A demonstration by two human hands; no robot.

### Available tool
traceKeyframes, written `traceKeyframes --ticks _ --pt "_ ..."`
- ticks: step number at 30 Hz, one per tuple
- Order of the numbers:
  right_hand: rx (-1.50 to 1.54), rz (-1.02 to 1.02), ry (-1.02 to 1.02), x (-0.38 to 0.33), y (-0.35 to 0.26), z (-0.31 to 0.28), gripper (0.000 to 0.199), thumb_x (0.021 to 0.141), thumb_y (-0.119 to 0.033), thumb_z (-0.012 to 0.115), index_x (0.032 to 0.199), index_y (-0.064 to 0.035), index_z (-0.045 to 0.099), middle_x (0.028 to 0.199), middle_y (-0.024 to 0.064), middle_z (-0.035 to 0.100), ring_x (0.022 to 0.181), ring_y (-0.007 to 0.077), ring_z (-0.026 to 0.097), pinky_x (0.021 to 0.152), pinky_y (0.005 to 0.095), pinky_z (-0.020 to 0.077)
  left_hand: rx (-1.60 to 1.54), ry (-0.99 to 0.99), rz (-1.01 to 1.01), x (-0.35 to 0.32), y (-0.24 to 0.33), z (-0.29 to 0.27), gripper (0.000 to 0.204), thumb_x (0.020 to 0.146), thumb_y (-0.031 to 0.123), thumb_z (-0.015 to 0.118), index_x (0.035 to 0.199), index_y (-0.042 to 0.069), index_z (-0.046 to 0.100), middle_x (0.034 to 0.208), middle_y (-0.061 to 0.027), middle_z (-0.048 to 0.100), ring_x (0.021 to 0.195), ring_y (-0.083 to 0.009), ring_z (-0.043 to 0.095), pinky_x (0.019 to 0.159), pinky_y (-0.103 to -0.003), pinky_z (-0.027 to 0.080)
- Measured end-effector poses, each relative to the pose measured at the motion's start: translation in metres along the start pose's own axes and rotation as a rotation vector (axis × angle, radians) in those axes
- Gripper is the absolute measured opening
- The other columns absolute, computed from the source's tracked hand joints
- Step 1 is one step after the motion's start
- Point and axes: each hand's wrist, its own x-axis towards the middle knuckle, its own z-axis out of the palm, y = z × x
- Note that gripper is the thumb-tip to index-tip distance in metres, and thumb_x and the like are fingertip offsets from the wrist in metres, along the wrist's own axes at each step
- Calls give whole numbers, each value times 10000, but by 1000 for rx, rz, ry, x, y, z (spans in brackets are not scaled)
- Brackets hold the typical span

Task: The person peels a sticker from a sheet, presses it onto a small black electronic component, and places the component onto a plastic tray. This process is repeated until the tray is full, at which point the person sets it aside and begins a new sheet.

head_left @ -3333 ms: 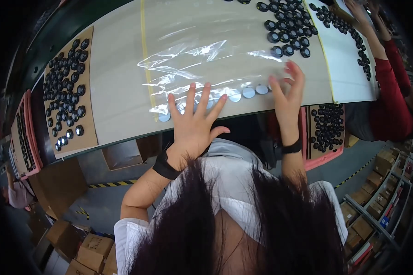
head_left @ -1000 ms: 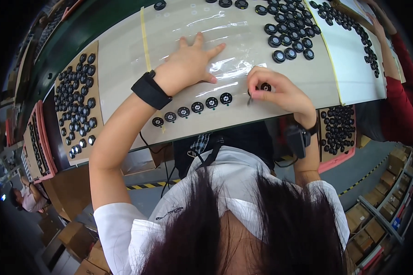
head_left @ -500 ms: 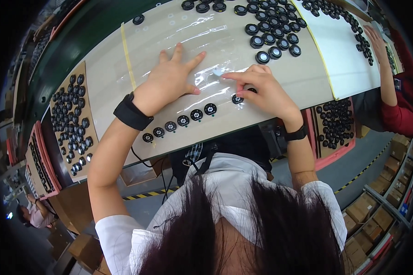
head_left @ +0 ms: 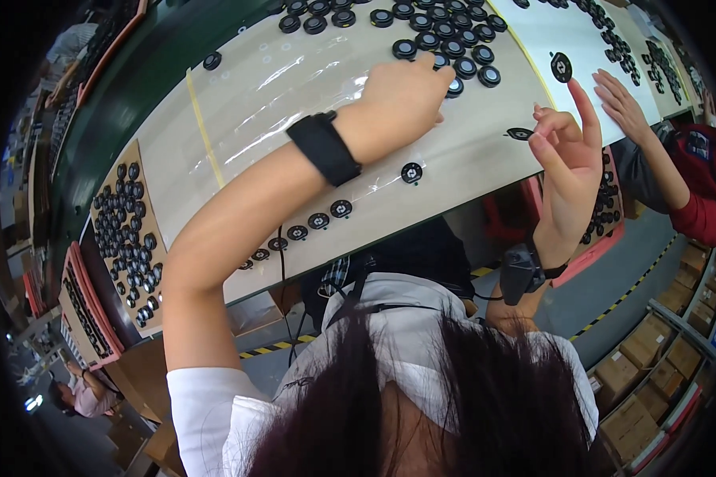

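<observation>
My left hand [head_left: 406, 99] reaches across the table with bent fingers closed on a black round part [head_left: 453, 87] at the edge of a cluster. The fingers partly cover that part. My right hand [head_left: 569, 151] is raised at the right, palm up. A black disc-shaped sticker [head_left: 562, 67] clings to its index fingertip. Another thin black disc [head_left: 520, 134], seen nearly edge-on, is held at the thumb and a bent finger. A single black sticker [head_left: 411, 172] lies on clear film [head_left: 278, 99]; several more stickers [head_left: 318, 221] line up by the front edge.
A brown board with black parts [head_left: 127, 230] stands at the left. A co-worker's hand [head_left: 622, 107] rests by a white sheet [head_left: 589, 103] at the right. Yellow tape [head_left: 203, 127] crosses the table. A cable [head_left: 283, 270] hangs over the front edge.
My left hand has left the film and moved right to the black round parts. My right hand has lifted away to the right, carrying black discs. The view has shifted slightly.
</observation>
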Motion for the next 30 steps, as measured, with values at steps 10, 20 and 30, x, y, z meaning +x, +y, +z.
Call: traceKeyframes --ticks 10,20,30 --pt "136 110 -9 5 -3 14 686 699 68 626 1307 6 313 787 27 548 1007 184 502 917 330 366 -1101 -26 -157 -21 -11 -21 295 834 173 555 1075 10 505 961 -138 563 725 -228 580 641 -315 496" --pt "1103 -383 -733 59 24 92 734 702 99 638 1311 38 233 693 64 577 808 192 609 939 363 396 -1465 243 -249 -86 14 -71 429 791 -37 558 1194 -84 417 1029 -173 572 862 -228 617 739 -274 502" --pt "766 -122 -754 50 -8 107 694 724 91 635 1296 48 244 691 75 576 696 146 604 732 260 487 -1223 447 -186 -104 13 -76 414 701 -157 598 1089 -115 462 944 -191 591 849 -245 625 747 -297 542"
